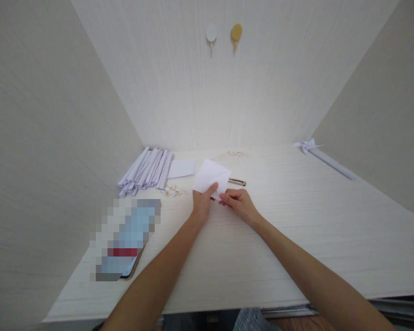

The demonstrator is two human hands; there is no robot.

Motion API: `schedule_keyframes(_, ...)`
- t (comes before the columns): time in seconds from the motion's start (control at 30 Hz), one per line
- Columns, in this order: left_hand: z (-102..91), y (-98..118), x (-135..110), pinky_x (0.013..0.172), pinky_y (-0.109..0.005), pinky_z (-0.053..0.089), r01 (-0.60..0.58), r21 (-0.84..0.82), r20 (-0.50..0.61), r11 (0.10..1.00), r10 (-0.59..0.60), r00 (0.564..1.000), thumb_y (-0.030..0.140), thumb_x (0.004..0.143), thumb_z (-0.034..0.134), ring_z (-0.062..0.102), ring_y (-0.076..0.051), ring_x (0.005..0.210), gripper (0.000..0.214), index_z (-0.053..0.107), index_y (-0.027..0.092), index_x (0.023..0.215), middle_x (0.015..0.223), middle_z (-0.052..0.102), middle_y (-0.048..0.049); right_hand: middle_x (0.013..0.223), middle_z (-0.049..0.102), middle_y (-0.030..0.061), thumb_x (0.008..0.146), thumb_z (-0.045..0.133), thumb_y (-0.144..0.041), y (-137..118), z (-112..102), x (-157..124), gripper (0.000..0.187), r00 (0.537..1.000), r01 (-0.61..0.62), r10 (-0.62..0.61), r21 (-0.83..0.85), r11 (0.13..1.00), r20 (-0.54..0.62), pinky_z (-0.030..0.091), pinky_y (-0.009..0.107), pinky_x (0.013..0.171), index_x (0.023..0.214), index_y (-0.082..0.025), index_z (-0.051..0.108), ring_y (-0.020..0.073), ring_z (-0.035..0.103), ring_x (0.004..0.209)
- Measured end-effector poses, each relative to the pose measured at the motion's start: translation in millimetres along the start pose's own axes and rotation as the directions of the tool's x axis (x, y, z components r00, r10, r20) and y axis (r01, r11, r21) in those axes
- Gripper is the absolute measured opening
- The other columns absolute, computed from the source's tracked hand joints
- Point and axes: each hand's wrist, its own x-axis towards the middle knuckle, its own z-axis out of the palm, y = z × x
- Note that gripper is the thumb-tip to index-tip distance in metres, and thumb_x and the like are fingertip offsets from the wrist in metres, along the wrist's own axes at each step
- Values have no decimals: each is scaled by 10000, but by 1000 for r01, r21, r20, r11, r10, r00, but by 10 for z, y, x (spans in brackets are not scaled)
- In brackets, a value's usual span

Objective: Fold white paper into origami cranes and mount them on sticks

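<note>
The white paper [208, 174] is in front of the person, above the middle of the tabletop [296, 216], and both hands hold it. It looks almost square, therefore I cannot tell a clear long axis. It is turned a little: one corner points away to the back wall [258, 101], another points to the right, and the lower edge is toward the person. A slanting line, like a fold, runs on it up to the right corner.

The left hand [201, 203] pinches the paper at its lower part, with the thumb lying on the upper face and the other fingers mostly hidden underneath. The right hand [241, 204] pinches the lower right corner between the thumb and the bent fingers.

Just behind the right hand lies a slim cutter [240, 182], its long axis going nearly from left to right. To the left of the paper there are a stack of white sheets [181, 168], small pale pieces [173, 191] and many paper rolls [147, 171], which point slantwise toward the back wall.
</note>
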Motion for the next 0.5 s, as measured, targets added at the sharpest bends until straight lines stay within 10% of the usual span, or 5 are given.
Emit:
schedule_keyframes(0.13,-16,26,54,429,-186,337,-4,-81,-104,997,-4,995,253,473,702,474,-69,483,260,572,138,667,598,578,23,466,463,-14,663,572,-498,-6,-7,-9,381,1000,6,-6,-17,1000,15,280,241,457,500,-155,599,89,380,461)
schedule_keyframes(0.5,0,15,-1,414,-197,333,40,-6,46,999,-40,998,255,481,706,476,-81,469,251,583,137,666,584,578,21,408,348,-58,607,573,-559,2,28,27,426,992,-92,92,2,996,-87,197,234,415,452,-178,462,68,263,416)
